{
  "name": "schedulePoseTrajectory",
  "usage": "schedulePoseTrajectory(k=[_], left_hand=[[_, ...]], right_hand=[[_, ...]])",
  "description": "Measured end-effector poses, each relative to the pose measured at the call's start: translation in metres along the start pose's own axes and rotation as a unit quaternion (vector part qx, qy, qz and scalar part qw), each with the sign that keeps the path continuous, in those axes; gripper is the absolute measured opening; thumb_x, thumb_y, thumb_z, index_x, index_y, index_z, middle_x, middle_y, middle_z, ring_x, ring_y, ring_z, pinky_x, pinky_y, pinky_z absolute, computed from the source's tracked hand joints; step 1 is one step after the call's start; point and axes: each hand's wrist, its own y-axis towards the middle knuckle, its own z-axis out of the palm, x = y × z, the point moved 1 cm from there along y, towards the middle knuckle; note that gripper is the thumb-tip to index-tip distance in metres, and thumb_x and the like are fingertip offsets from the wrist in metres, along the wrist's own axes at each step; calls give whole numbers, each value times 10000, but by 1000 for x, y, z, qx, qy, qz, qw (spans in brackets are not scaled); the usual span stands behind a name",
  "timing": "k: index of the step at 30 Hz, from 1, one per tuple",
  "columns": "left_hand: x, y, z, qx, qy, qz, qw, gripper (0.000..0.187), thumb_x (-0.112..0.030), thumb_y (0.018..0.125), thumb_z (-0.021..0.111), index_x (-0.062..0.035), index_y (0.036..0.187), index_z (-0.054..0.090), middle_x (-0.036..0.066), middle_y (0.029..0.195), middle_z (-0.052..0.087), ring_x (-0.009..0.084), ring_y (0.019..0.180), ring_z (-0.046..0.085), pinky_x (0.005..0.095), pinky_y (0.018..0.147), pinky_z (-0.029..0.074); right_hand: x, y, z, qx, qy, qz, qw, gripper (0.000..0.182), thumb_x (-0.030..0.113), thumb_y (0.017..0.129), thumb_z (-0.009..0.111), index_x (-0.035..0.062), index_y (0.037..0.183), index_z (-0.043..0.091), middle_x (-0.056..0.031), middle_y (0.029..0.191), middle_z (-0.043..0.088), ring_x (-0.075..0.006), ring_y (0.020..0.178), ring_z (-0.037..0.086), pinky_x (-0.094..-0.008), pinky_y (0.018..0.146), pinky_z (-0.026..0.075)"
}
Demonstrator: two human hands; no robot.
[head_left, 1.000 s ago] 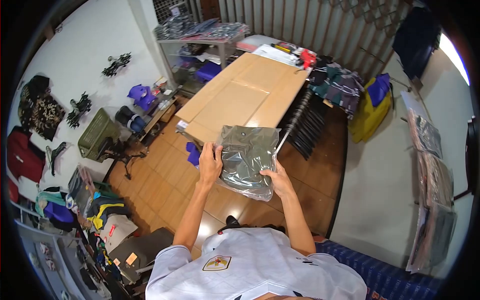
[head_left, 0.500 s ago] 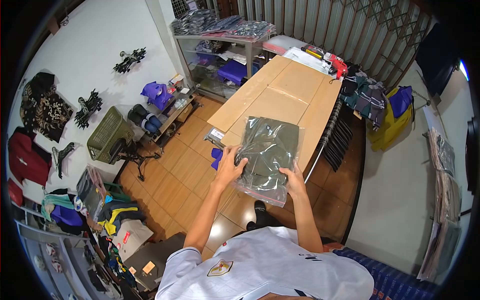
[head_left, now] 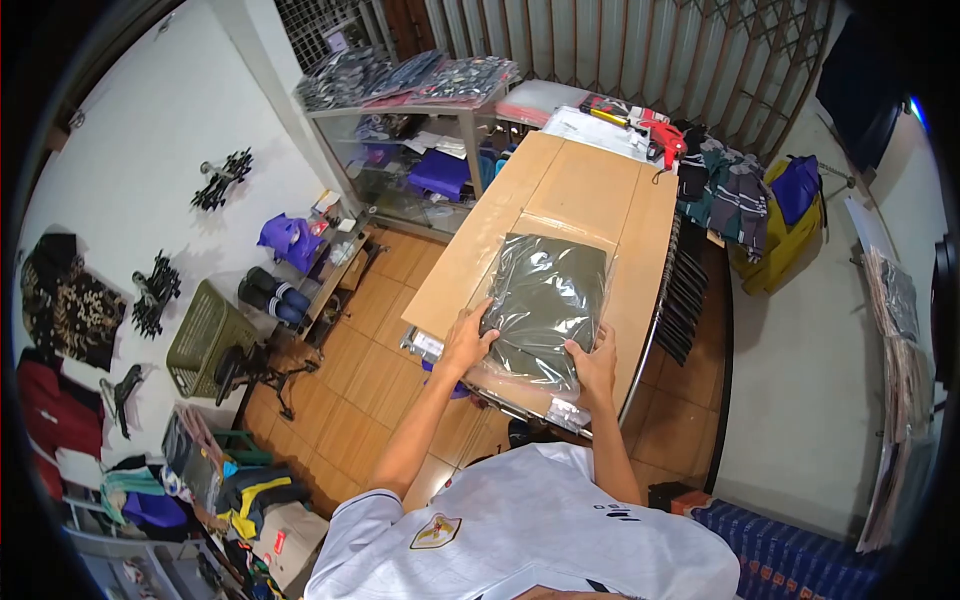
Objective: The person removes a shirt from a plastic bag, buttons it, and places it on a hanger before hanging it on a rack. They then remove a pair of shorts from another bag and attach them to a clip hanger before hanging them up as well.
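Note:
A folded dark green garment in a clear plastic bag (head_left: 548, 305) lies at the near end of the wooden table (head_left: 575, 180). My left hand (head_left: 468, 340) grips the bag's left edge, with the thumb on top. At the lower right edge my right hand (head_left: 595, 365) holds the bag, its thumb also over the plastic. Under the bag's far end, another sheet of clear plastic (head_left: 565, 228) shows on the table top.
A red tool (head_left: 664, 140) and papers (head_left: 598, 132) rest at the table's far end. A glass cabinet (head_left: 410, 165) with packed clothes on top stands at the back left. Black hangers (head_left: 683, 305) hang along the right side. Blue boxes (head_left: 780, 550) are at lower right.
The bagged garment has come down onto the table with both hands still on it. The bag's near end, earlier above the floor, now lies closer over the table. The view has shifted toward the table.

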Motion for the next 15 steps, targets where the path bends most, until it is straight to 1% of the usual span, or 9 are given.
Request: schedulePoseTrajectory(k=[1, 4, 6, 7, 8, 9, 12, 13, 15], left_hand=[[2, 10, 1, 0, 5, -4, 1000, 709, -198, 886, 789, -208, 1527, 486, 281, 1234, 611, 471, 1128, 631, 512, 971, 518], [1, 36, 3, 10, 16, -16, 1000, 714, -205, 884, 794, -224, 1528, 486, 274, 1205, 615, 475, 1100, 643, 523, 953, 526], [1, 54, 3, 24, 22, -28, 999, 717, -211, 882, 796, -237, 1528, 486, 272, 1184, 615, 483, 1080, 648, 535, 939, 529], [7, 63, 7, 10, 34, -12, 999, 719, -225, 880, 797, -251, 1527, 485, 274, 1171, 614, 493, 1050, 655, 550, 918, 533], [9, 70, 10, 13, 36, -15, 999, 718, -234, 881, 796, -251, 1527, 485, 274, 1161, 617, 494, 1046, 656, 551, 913, 533], [9, 77, 11, 15, 39, -17, 999, 716, -243, 881, 795, -252, 1527, 485, 274, 1150, 620, 494, 1043, 657, 552, 908, 533], [12, 97, 11, 21, 45, -7, 999, 717, -280, 881, 792, -252, 1528, 484, 269, 1114, 632, 492, 1026, 662, 553, 891, 533], [14, 101, 12, 24, 48, -2, 999, 718, -295, 881, 791, -252, 1528, 483, 267, 1101, 636, 490, 1020, 664, 552, 885, 534], [17, 109, 11, 27, 57, 19, 998, 717, -331, 885, 783, -254, 1530, 479, 264, 1085, 641, 484, 1012, 666, 551, 878, 532]], right_hand=[[5, 4, 2, -8, -42, 18, 999, 755, 260, 790, 851, 46, 1407, 472, -186, 1238, 709, -397, 1165, 662, -475, 986, 513], [14, 22, 11, -27, -92, 40, 995, 742, 270, 791, 848, 54, 1398, 479, -197, 1220, 709, -389, 1172, 654, -486, 988, 511], [19, 35, 15, -30, -96, 53, 993, 716, 284, 787, 849, 40, 1361, 497, -212, 1226, 700, -394, 1158, 655, -489, 979, 516], [22, 41, 17, -34, -97, 56, 993, 712, 289, 786, 850, 37, 1352, 500, -214, 1226, 698, -396, 1157, 655, -488, 975, 519], [25, 45, 20, -39, -99, 60, 993, 709, 295, 784, 851, 34, 1344, 502, -215, 1225, 697, -398, 1156, 655, -487, 971, 521], [30, 50, 23, -73, -144, 56, 985, 703, 314, 760, 890, 24, 1303, 550, -196, 1175, 730, -356, 1078, 708, -458, 924, 545], [39, 65, 24, -61, -176, 90, 978, 677, 388, 747, 887, 23, 1244, 609, -191, 1154, 737, -359, 1064, 711, -466, 913, 550], [39, 68, 25, -72, -177, 95, 977, 662, 427, 731, 891, 0, 1177, 652, -203, 1111, 744, -349, 1039, 719, -453, 888, 556], [40, 70, 25, -79, -169, 102, 977, 657, 426, 734, 892, -23, 1152, 658, -212, 1092, 746, -344, 1017, 725, -444, 866, 560]])
